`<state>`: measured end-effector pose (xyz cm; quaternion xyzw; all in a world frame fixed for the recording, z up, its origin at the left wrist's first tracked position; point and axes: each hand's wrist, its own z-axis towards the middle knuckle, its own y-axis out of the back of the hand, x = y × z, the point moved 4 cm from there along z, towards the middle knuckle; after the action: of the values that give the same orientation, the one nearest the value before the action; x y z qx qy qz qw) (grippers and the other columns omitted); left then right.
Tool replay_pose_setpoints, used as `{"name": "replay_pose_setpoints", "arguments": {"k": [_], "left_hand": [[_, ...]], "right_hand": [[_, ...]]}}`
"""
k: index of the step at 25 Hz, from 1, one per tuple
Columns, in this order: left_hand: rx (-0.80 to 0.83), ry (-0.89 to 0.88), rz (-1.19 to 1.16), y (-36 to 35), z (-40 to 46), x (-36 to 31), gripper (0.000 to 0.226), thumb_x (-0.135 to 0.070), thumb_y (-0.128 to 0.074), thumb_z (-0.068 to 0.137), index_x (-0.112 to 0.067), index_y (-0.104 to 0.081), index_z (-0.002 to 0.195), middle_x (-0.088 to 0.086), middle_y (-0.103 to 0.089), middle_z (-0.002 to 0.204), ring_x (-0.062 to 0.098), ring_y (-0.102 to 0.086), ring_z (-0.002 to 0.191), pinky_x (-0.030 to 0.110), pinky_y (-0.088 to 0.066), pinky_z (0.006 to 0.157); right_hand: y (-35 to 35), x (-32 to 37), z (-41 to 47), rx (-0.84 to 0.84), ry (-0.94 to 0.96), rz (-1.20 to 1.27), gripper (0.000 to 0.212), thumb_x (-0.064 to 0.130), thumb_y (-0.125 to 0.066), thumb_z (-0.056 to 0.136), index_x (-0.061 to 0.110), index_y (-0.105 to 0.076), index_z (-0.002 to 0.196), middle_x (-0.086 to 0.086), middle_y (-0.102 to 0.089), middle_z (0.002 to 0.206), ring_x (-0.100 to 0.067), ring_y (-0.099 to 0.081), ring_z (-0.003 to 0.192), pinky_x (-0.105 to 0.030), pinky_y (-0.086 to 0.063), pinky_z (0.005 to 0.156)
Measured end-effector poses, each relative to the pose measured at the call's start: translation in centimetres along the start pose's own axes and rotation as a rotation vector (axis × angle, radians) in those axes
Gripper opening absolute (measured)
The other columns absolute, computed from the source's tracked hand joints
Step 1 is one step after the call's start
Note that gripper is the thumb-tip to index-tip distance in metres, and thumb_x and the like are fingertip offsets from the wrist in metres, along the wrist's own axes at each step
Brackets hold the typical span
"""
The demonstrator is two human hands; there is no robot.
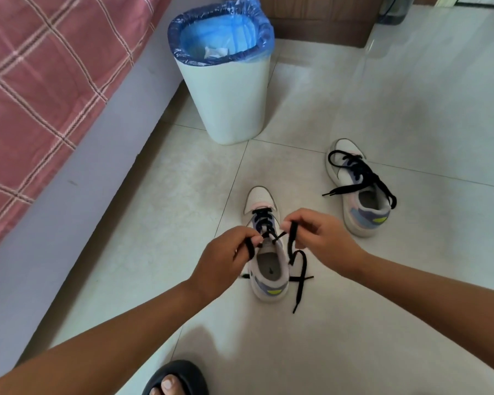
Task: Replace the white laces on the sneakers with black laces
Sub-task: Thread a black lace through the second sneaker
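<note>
Bed (40, 81) with pink checked cover runs along the left; white bin (228, 95) with blue liner stands on the tiled floor (382, 95) beside it. Far sneaker (359, 212) lies well apart to the right, black lace (362, 172) already threaded, ends loose. Near sneaker (264, 246) sits on floor between both hands, long axis running away from the person, toe pointing toward the bin, heel nearest the camera.

Left hand (223, 260) curled, pinching one end of the near black lace (292, 246); right hand (322, 238) curled, pinching the other end, whose tail trails onto floor beside the heel. No white laces seen.

Judgement: threading looks complete on both; step in hand is drawing the ends taut at the top eyelets. Next move likely calls for even tension, then crossing the ends to tie.
</note>
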<state>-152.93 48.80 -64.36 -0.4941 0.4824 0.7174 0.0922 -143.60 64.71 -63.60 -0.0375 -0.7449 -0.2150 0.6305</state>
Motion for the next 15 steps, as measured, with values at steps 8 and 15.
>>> {"name": "replay_pose_setpoints", "arguments": {"k": [8,15], "left_hand": [[-0.149,-0.204,-0.118,8.2,2.9,-6.9,0.008,-0.026,-0.063,0.082,-0.027,-0.069,0.086,-0.019,-0.06,0.075,-0.004,-0.055,0.068,0.009,-0.041,0.062],[0.418,0.073,-0.459,4.9,6.9,-9.3,0.007,-0.022,-0.072,0.074,-0.027,-0.077,0.075,-0.012,-0.068,0.096,0.001,-0.061,0.098,0.014,-0.047,0.085]], "right_hand": [[6.1,9.4,1.3,-0.206,0.236,0.136,0.006,0.026,-0.066,0.081,0.021,-0.067,0.078,0.004,-0.061,0.058,-0.006,-0.05,0.045,-0.015,-0.042,0.047],[3.5,13.7,5.5,0.047,0.126,0.161,0.021,0.023,-0.056,0.093,0.011,-0.069,0.082,-0.001,-0.064,0.058,-0.015,-0.058,0.055,-0.021,-0.048,0.054]]}}
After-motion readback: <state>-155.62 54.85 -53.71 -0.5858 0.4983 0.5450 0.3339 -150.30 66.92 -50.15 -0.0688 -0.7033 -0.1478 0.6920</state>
